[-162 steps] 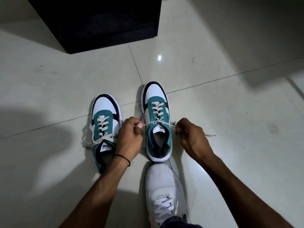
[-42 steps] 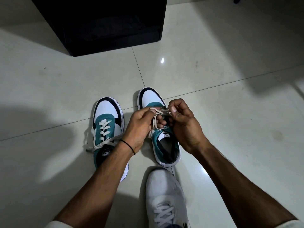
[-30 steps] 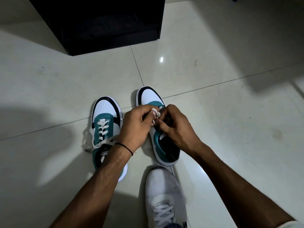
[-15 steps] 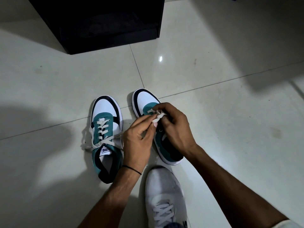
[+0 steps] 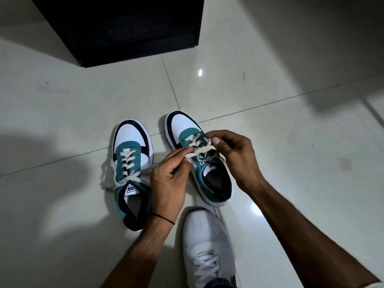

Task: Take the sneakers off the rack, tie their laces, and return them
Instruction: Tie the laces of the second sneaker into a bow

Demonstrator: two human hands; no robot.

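Obs., head view. Two teal, white and black sneakers stand side by side on the pale tiled floor (image 5: 291,142), toes pointing away from the person.

Right sneaker (image 5: 209,179): lies directly under both hands, its toe cap showing beyond the fingertips and its open heel collar just nearer than the right wrist. Its cream laces (image 5: 199,151) are lifted off the tongue and stretched between the two hands.

Left hand (image 5: 168,179): fingers curled, thumb and forefinger pinched on one strand of the lace. A thin black band sits on the wrist.

Right hand (image 5: 234,154): fingers bent, thumb and fingertips closed on the lace just beyond the left hand's pinch point. The two grips are almost touching (whether a loop is already formed between them cannot be made out).

Left sneaker (image 5: 133,169): just left of the left hand, partly hidden by the wrist. Its laces (image 5: 124,169) are untied, loose ends trailing onto the tile on its far-left side.

Black rack (image 5: 124,28): well beyond both hands, interior too dark to read.

The person's own white shoe (image 5: 207,246): nearer than the hands, between the forearms.
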